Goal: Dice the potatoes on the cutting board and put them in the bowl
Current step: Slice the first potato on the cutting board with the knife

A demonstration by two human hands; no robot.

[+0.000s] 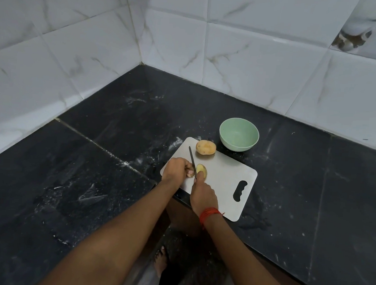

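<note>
Head view shows my left hand [176, 169] with fingers [189, 169] curled on the cut potato [201, 170] on the cutting board [224, 175] and my right hand [203, 196] gripping the knife [191, 159]; I think the potato is hard, wet and slippery, so holding its dry skin side feels safest.

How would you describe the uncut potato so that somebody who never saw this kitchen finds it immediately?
Look at the dark stone counter in the tiled corner, where a metal cutting board lies beside a pale green bowl. The whole potato sits at the board's far edge, nearest the bowl. Unlike the cut potato at the knife, it is untouched and fully in its skin.
</note>
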